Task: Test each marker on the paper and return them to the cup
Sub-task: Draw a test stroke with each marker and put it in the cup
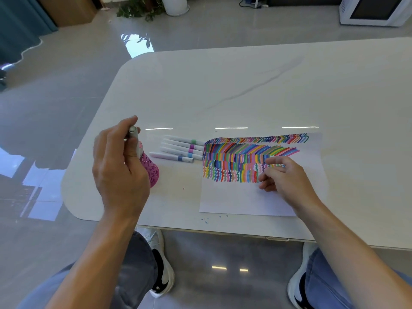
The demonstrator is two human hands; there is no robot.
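A white sheet of paper [240, 197] lies near the table's front edge, its upper half filled with rows of coloured strokes. My right hand [283, 177] rests on the paper with its fingers curled at the strokes; whether it holds anything I cannot tell. My left hand [118, 163] holds a white marker [134, 139] upright, tip down into the pink patterned cup [151, 172], which the hand partly hides. Several white markers [180, 150] with coloured bands lie side by side between the cup and the paper.
The white marble-look table [256, 85] extends far and right. Small ink marks [205, 220] dot its front edge. Glossy grey floor lies to the left, with a potted plant [142, 7] and a white appliance [374, 10] beyond. My knees and shoes are under the table.
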